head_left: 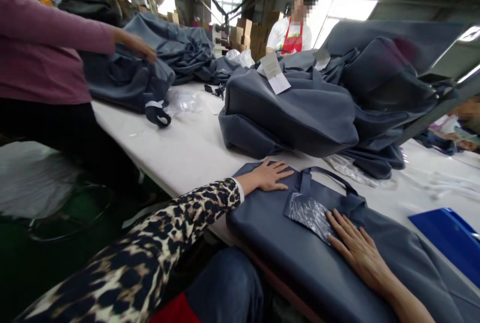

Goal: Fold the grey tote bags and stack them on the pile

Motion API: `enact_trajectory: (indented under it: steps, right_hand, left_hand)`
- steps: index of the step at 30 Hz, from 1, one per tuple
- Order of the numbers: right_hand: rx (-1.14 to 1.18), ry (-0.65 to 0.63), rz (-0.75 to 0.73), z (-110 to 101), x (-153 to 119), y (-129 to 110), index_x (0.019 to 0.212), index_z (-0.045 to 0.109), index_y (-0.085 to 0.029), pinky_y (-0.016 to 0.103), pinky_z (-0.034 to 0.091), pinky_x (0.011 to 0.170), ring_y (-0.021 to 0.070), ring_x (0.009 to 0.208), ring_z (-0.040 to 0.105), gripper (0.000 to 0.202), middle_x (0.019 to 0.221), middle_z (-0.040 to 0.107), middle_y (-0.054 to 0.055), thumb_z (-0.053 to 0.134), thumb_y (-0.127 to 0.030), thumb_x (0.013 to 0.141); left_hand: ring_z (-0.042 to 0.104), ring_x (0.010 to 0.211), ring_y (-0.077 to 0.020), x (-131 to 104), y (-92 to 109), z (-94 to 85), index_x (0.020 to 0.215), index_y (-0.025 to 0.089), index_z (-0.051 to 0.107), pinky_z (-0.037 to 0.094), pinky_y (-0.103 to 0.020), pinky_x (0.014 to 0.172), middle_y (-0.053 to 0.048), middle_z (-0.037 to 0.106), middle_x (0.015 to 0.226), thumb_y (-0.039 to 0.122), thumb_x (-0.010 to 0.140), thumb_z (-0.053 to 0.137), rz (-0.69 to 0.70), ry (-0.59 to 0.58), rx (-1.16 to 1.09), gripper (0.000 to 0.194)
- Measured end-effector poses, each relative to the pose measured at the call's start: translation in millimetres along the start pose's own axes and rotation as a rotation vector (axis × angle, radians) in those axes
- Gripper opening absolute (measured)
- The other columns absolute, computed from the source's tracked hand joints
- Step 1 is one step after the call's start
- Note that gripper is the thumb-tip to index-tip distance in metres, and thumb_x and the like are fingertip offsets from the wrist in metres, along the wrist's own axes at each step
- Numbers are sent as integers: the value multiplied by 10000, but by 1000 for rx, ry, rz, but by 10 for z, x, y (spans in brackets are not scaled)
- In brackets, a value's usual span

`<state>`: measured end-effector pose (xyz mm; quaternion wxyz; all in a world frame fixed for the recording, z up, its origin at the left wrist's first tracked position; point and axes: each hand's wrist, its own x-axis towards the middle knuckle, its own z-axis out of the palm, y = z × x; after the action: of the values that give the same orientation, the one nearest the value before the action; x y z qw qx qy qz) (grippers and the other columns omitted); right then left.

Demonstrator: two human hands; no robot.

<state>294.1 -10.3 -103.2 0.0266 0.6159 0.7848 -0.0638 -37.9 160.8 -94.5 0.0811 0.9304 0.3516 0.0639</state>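
Note:
A dark blue-grey bag (pixel 277 223) lies flat along the near edge of the white table, its strap handle (pixel 332 175) on the far side. On top of the bag is a dark packet in clear plastic (pixel 307 213). My left hand (pixel 269 175) rests on the bag's far left corner, fingers spread. Palm down, my right hand (pixel 356 248) lies on the bag to the right, its fingertips touching the packet's right edge. Neither hand is closed around anything.
Piled blue-grey bags (pixel 288 108) with paper tags stand beyond on the white table (pixel 161 148). A blue folder-like object (pixel 450 238) lies at right. Another person in a pink sleeve (pixel 75 30) reaches over bags at left; a person in a red apron (pixel 293 38) is behind.

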Motion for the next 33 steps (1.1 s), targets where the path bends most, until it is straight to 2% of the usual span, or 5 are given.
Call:
enact_trajectory:
  steps: [8,20,25,29,33]
  right_hand:
    - [-16,13,0,30,17,12,1566,176,-373,580,183,1195,265,1497,177,658,1636,161,-24,209,-620,957]
    - [-24,30,-20,24,42,16,1568,166,-368,583,201,1185,285,1495,193,675,1641,162,-11,219,-638,951]
    - [-38,-9,8,-110,21,-148,1562,181,-374,578,182,1188,277,1501,177,668,1645,163,1,239,-655,959]
    - [-18,-23,49,-308,-27,-302,1547,273,-338,593,199,1174,311,1501,168,671,1640,200,38,308,-649,954]
    - [172,321,91,-460,-551,-533,1386,545,-306,550,281,1155,322,1447,312,575,1548,408,72,409,-628,930]
  left_hand:
    - [123,1520,-233,-9,59,-152,1548,264,255,72,-552,1192,-48,205,1638,500,1006,289,-42,-40,-85,593]
    - [71,1529,-266,-769,276,-129,1540,301,300,-15,-555,1206,-38,160,1646,612,956,363,-105,-144,9,664]
    - [139,1518,-277,-659,843,-240,1538,279,303,46,-604,1193,-66,216,1632,535,1001,306,-53,-74,-59,595]
    - [105,1525,-258,-677,1295,-32,1567,323,177,98,-569,1203,-43,134,1649,652,968,304,121,-152,-163,695]
    - [93,1527,-255,-706,1354,163,1571,334,136,115,-579,1200,-46,82,1653,689,957,276,110,-130,-160,723]
